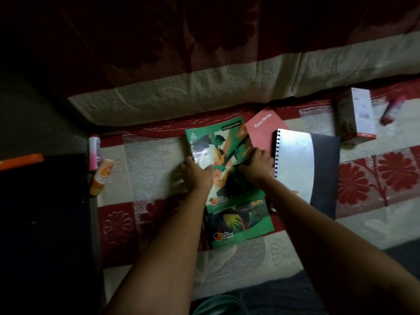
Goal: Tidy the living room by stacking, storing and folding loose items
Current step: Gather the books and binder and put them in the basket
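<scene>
With our left hand [197,172] and right hand [256,164] gripping the top notebook's [218,146] side edges over the lower notebook [241,221] (on the patterned cover [147,153]), its glossy cover could slip askew against the pink book [261,130] and spiral binder [295,160].

Both hands [197,172] [256,164] forward, fingers curled

Green notebook [218,155] with orange and black artwork, second green notebook [241,223], pink book [261,130], black-and-silver spiral pad [302,164], red-and-cream floral bedcover [375,176], pink tube [93,151]
</scene>
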### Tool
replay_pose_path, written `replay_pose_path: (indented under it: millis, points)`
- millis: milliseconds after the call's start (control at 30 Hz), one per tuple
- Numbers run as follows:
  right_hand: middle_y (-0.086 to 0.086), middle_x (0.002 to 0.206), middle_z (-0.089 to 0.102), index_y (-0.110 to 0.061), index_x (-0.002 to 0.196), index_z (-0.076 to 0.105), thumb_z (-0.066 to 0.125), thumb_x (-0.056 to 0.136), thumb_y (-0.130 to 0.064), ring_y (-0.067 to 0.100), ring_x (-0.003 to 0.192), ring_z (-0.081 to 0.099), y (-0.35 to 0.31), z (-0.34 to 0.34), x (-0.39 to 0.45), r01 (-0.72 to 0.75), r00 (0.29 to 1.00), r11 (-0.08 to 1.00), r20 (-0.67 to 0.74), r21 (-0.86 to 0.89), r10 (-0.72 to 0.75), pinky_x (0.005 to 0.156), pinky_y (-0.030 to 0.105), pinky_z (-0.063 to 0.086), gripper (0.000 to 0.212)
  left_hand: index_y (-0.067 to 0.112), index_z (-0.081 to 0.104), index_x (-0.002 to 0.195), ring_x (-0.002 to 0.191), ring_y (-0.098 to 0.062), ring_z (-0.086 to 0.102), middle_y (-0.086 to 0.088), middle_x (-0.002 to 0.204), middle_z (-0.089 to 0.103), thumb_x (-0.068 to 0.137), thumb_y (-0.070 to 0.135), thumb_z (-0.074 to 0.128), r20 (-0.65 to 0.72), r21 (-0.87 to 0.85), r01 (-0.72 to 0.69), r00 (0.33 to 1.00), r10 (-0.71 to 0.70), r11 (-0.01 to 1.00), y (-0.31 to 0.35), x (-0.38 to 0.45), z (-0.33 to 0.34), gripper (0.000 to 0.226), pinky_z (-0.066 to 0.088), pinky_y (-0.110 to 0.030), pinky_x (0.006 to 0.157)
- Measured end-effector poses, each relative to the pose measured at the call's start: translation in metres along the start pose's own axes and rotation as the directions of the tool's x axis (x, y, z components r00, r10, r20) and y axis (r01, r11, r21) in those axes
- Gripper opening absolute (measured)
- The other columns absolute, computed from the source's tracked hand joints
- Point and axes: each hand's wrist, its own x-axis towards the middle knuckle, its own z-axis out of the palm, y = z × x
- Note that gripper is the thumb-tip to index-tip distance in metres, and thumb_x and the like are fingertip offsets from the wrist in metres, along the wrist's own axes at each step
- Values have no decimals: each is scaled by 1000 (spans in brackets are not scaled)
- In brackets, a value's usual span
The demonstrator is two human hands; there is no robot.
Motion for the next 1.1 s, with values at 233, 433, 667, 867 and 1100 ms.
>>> replay_pose_path:
  millis: [233,433,667,867,1100]
  points:
    - [12,138,33,-14,137,29,76,73,-45,33,127,33,4,0,23,-26,999,991,31,131,22,106,49,35,85,10,39,127,118,-38,46,-17,137,41,66,32,85,-67,132,103,993,-95,986,7,14,9,79,46,-49,94]
    - [12,131,40,-10,133,36,73,80,-37,30,119,43,-5,-10,33,-8,1000,979,10,203,6,101,44,42,70,24,40,128,116,-28,52,-8,134,48,70,20,83,-57,-182,1,998,-12,983,10,21,15,72,48,-48,93]
    - [12,125,52,-8,127,36,65,88,-19,29,111,57,2,-32,11,-89,993,826,119,556,27,93,46,51,50,11,33,138,118,-22,45,-10,130,41,96,17,55,30,-114,-111,993,115,987,43,-5,6,48,46,-38,93]
    - [16,120,51,-4,129,27,46,97,-5,18,88,54,-38,-1,-58,-134,928,828,362,545,-88,64,24,50,38,12,31,146,113,-29,54,-16,128,53,101,2,36,-88,-44,-13,996,9,999,7,-6,-66,47,43,-32,82]
    - [22,120,58,4,119,50,47,95,-5,35,113,55,-91,84,-80,98,906,973,386,210,-174,88,36,44,27,19,35,147,112,-39,54,-23,126,56,99,7,45,-259,-3,107,960,-104,994,-88,19,-132,51,43,-43,94]
